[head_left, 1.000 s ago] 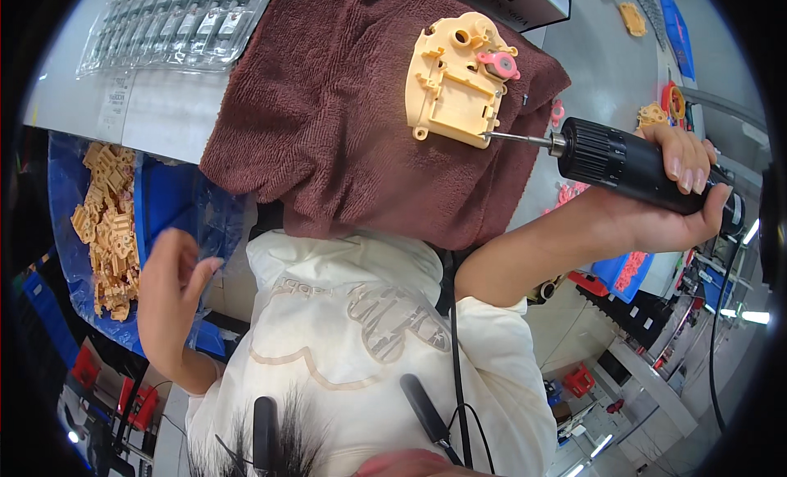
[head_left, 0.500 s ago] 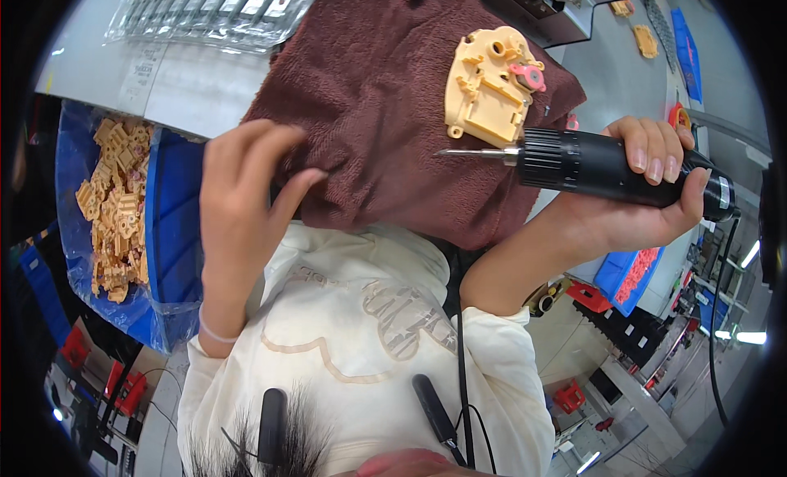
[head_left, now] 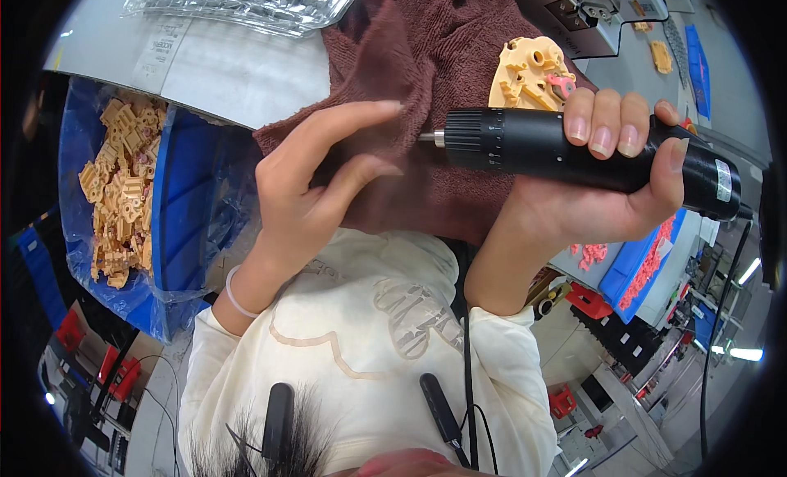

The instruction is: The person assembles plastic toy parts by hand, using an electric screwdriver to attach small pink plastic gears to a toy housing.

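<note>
My right hand (head_left: 611,161) is wrapped round a black electric screwdriver (head_left: 525,149), which lies level and points left. The steel bit (head_left: 429,137) reaches into the gap in front of my left hand (head_left: 316,178); its far end is blurred or hidden against the cloth. My left hand has thumb and forefinger apart, at the folds of a brown towel (head_left: 459,34); I see nothing held between them. Behind the screwdriver, a yellow plastic housing (head_left: 520,75) with a small pink part (head_left: 561,86) rests on the towel, its near side covered by the tool.
At the left stands a blue bin (head_left: 193,206) lined with clear plastic, full of yellow plastic parts (head_left: 127,190). A clear blister tray (head_left: 246,5) lies at the far left. A metal machine (head_left: 582,18) stands at far right. A blue tray (head_left: 627,272) holds pink parts.
My left hand has come right toward the towel's middle, and the towel has bunched up there. The screwdriver has moved left, now hiding the housing's near side.
</note>
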### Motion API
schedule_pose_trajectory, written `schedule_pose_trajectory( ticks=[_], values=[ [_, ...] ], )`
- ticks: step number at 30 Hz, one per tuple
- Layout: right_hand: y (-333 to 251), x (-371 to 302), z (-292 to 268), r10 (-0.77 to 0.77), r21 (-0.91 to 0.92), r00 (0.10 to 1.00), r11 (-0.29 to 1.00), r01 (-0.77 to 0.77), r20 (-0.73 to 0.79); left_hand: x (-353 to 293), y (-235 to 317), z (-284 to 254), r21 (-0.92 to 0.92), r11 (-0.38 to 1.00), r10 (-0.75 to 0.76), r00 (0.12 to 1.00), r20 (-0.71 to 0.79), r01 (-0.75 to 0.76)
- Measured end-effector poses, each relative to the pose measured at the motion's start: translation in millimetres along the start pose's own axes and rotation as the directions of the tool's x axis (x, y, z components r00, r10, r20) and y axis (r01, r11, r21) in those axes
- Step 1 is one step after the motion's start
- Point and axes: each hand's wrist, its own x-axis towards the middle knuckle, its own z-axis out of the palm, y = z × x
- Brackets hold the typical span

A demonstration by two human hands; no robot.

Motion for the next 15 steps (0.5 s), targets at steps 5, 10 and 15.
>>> schedule_pose_trajectory(
  ticks=[5,10,15],
  values=[
    [4,-3,-2,-0.043,-0.047,0.999,0.998,0.041,-0.033,9,-9,8,0.278,0.948,0.157,0.987,0.023,-0.157],
    [-1,-2,-13,-0.033,0.009,0.995,0.999,0.034,-0.097,9,-13,19,0.313,0.92,0.256,0.966,-0.024,-0.236],
    [-6,-3,-17,-0.015,0.03,0.994,0.999,0.018,-0.105,10,-12,23,0.312,0.912,0.292,0.956,-0.038,-0.267]
  ],
)
